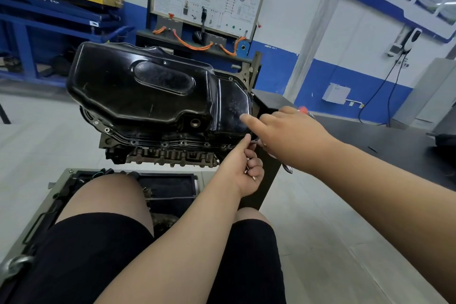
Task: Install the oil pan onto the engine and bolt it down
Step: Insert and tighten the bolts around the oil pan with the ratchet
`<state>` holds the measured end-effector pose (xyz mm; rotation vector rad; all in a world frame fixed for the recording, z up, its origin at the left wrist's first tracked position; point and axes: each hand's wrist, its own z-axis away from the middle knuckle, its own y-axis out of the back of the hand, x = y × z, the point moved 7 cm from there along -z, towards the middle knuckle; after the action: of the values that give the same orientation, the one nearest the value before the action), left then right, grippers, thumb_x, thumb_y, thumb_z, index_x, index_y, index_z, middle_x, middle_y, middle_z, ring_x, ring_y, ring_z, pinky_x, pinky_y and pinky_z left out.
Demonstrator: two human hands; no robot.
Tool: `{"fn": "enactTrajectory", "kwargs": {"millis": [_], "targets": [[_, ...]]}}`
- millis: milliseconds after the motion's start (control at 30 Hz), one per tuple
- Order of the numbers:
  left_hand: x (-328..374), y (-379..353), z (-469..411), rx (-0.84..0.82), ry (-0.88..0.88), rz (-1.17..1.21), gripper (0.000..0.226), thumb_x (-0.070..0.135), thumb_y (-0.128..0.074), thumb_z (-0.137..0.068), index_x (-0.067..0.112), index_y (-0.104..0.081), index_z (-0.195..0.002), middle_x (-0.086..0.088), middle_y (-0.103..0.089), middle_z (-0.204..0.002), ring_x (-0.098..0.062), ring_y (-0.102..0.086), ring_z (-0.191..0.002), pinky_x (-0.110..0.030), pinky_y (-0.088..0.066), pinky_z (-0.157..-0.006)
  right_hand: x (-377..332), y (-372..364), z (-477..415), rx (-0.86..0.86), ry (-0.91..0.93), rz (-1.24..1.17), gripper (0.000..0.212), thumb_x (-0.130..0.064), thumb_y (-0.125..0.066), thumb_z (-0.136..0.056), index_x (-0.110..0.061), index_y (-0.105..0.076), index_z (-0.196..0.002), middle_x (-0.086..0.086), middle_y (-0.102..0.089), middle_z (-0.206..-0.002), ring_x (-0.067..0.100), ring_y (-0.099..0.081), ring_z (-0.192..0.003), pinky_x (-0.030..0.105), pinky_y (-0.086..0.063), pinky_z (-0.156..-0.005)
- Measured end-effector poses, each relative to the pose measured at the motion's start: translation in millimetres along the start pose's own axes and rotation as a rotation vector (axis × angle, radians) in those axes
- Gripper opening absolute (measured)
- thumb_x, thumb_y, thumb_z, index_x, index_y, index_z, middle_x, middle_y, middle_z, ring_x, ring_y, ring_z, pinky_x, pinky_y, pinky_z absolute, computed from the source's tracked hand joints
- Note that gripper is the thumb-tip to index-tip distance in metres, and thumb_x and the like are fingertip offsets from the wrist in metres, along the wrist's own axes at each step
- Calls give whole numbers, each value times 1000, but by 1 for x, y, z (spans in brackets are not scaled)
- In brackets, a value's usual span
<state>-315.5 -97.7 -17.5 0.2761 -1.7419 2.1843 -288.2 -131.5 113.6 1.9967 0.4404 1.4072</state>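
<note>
Starting a bolt at the near-right flange corner: left hand [243, 168] pinches one bolt toward the hole and cups spare bolts [250, 173] in its palm. Right hand [293, 136] rests its index finger on the oil pan [148, 89], other fingers seemingly gripping a chrome tool [287, 167]. Pan sits on the upturned engine [162, 155]; near flange holes [162, 143] look unfilled. Risks: pan slides off alignment, bolt cross-threads if tilted, spares drop into the tray [167, 185]. Black stand post [269, 168] and both hands crowd the corner; target hole hidden.
</note>
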Motion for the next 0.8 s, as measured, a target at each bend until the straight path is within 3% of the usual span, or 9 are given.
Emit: {"fn": "enactTrajectory", "kwargs": {"millis": [67, 133, 233, 333, 433, 533, 600, 667, 800], "targets": [[-1, 0, 0, -41, 3, 22, 30, 39, -56, -92, 18, -51, -71, 10, -38, -52, -2, -30, -35, -14, -16, -30, 10, 1, 2, 7, -101, -139, 67, -41, -57, -89, -21, -22, -142, -3, -62, -95, 19, -60, -81, 27, -36, -71], [-2, -1, -2, -89, -2, 56, 30, 35, -51, -96, 17, -51, -71, 10, -37, -50, -2, -29, -34, -14, -16, -28, 18, -10, 6, -91, -345, -373, 67, -55, -53, -86, -23, -27, -139, -4, -62, -83, 15, -59, -68, 26, -44, -61], [-4, 3, -4, -100, -20, 23, 30, 28, -49, -96, 18, -50, -69, 10, -33, -47, -1, -27, -33, -13, -16, -28, 19, -30, 15, -185, -614, -702, 58, -53, -53, -87, -19, -38, -132, 0, -60, -83, 14, -59, -66, 30, -50, -58], [0, 3, -5, -70, -42, 41, 29, 33, -52, -95, 18, -52, -70, 10, -35, -47, -2, -28, -32, -14, -15, -28, 7, -15, 4, -93, -329, -367, 63, -46, -54, -88, -19, -27, -138, 1, -61, -85, 20, -60, -71, 28, -42, -59], [1, 3, -6, -11, -23, 43, 30, 38, -61, -90, 18, -53, -69, 11, -39, -50, -2, -32, -33, -15, -17, -29, -5, 1, -1, 24, 7, -30, 64, -23, -54, -90, -15, -21, -144, 1, -61, -97, 23, -60, -84, 32, -41, -79], [2, -2, -5, -37, -7, 56, 34, 40, -57, -92, 18, -52, -67, 11, -39, -53, -2, -33, -34, -14, -17, -30, 13, -2, -2, -13, -240, -231, 64, -41, -57, -88, -20, -26, -141, -1, -63, -94, 18, -55, -74, 28, -39, -69], [2, -3, -5, -67, -14, 20, 32, 34, -50, -96, 16, -53, -70, 10, -38, -49, -2, -31, -32, -12, -18, -29, 16, -18, 5, -150, -483, -489, 60, -51, -53, -87, -19, -33, -135, 1, -62, -88, 18, -57, -69, 29, -46, -60], [1, 0, -5, -62, -24, -6, 23, 27, -49, -96, 12, -56, -80, 6, -37, -47, -2, -31, -30, -12, -21, -28, 12, -32, 11, -189, -623, -696, 54, -51, -53, -88, -15, -43, -127, 4, -63, -92, 20, -61, -76, 32, -51, -64], [-1, 1, -6, -15, -12, -42, 31, 35, -56, -94, 18, -54, -68, 8, -38, -45, -3, -30, -29, -14, -17, -29, 5, -22, 7, -194, -407, -476, 56, -43, -54, -88, -18, -33, -134, 4, -62, -87, 23, -61, -74, 34, -50, -65]]}}
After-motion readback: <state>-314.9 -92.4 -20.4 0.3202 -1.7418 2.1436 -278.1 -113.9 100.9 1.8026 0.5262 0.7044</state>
